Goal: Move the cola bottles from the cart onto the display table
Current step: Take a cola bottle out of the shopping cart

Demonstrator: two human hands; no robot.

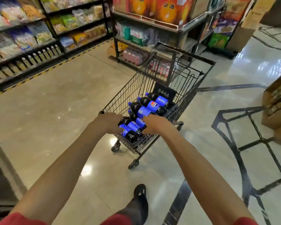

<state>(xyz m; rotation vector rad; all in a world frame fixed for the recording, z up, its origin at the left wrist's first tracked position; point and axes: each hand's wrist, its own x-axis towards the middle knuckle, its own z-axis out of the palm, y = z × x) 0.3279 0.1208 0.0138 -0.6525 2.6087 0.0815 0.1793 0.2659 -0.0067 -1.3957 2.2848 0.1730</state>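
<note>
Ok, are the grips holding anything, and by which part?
Both hold the cart by its basket's near top rim: left grip at the left corner, right grip further along. The cola bottles lie in the basket, not held.

Dark cola bottles [144,111], blue-labelled, lie piled, perhaps eight, in the black wire cart [128,91].

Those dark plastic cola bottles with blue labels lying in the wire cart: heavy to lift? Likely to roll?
Probably heavy for their size: the dark plastic cola bottles look full. Round and lying on their sides, they would likely roll if set down flat, though here they are packed together in the black wire cart.
</note>
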